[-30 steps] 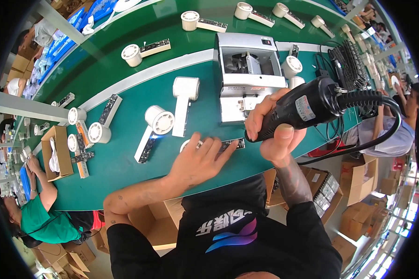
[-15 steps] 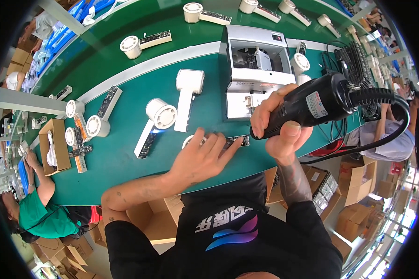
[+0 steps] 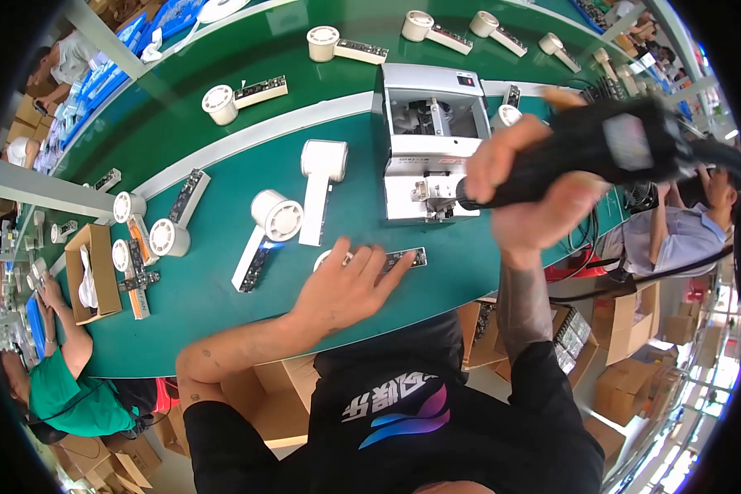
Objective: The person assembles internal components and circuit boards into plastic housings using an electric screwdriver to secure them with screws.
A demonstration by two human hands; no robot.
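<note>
The left hand (image 3: 342, 284) lies palm down with its fingers spread across a small white fan (image 3: 420, 258), resting on it rather than wrapped round it, while the right hand (image 3: 523, 222) is closed round a black power screwdriver (image 3: 568, 148). The fan lies on the green bench (image 3: 280, 329) in front of the person, its round head mostly hidden by the left hand and the end of its handle, with a circuit board in it, showing beyond the fingertips. The screwdriver's nose is at the front of a silver machine (image 3: 428, 148); whether its tip touches the metal fitting there cannot be told. The step in hand looks like collecting a screw from that machine. The next move would call for keeping the fan steady and lining the tip up squarely with its handle. The left forearm comes in low from the left, elbow bent outward; the right forearm rises steeply, the wrist lifted so the screwdriver slopes slightly down toward the machine, its body blurred.
</note>
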